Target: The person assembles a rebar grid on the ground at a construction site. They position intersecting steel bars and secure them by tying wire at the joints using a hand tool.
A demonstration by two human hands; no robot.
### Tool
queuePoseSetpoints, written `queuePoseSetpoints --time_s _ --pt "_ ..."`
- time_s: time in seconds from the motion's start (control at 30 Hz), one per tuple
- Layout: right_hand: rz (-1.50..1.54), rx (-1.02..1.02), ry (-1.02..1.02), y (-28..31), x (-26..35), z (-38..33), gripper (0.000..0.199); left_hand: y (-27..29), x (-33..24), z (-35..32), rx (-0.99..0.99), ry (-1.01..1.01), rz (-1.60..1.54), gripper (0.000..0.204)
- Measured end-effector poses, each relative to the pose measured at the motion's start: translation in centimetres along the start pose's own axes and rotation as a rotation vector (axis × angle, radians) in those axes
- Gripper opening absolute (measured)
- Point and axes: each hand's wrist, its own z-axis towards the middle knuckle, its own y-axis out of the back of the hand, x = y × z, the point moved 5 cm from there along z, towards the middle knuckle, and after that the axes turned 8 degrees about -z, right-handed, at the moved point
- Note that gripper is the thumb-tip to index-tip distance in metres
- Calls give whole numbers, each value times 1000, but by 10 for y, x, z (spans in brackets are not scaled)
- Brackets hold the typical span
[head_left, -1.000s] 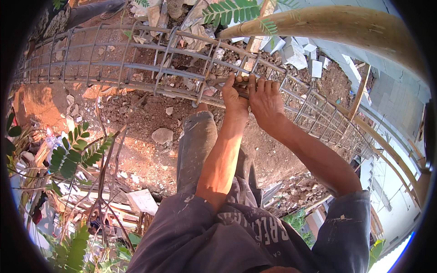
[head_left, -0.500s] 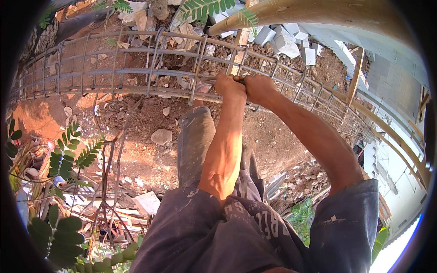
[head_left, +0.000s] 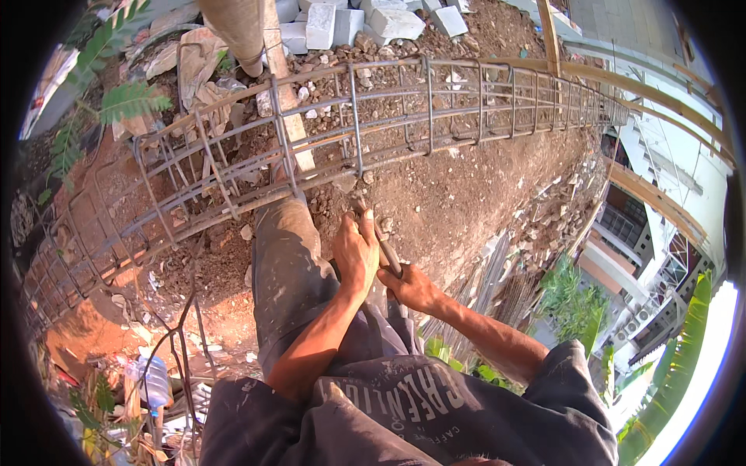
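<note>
A short, dark, rusty metal bar [head_left: 388, 247] slants between my hands, just on the near side of the rebar cage [head_left: 431, 109]. My right hand [head_left: 413, 289] is wrapped round its lower end. My left hand [head_left: 357, 255] is closed near its upper end, thumb and forefinger against it; the other fingers are partly hidden. The bar's upper tip lies close to the cage's near lower rod, apart from my fingers. The cage, long rods with square ties, runs across the whole view. My left trouser leg [head_left: 289, 241] reaches up to its near side.
A wooden post [head_left: 289, 101] and a thick round pole [head_left: 237, 35] stand at the cage. Beyond lie pale blocks [head_left: 320, 27]. Brown soil [head_left: 458, 175] holds stones. Bare twigs [head_left: 184, 330] and a plastic bottle [head_left: 155, 380] are at lower left; a pale building [head_left: 664, 182] stands right.
Both hands have come off the cage's rods and drawn back toward my body with the bar. The view has shifted to the right, showing more of the building.
</note>
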Motion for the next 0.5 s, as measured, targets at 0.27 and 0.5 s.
queuePoseSetpoints --time_s 0.27,0.5 --pt "197 -116 -236 -70 -108 -57 66 -68 0 -81 639 -250 409 24" --pt "1703 254 79 -96 -94 -95 30 -72 -67 -116 981 -446 -144 21"
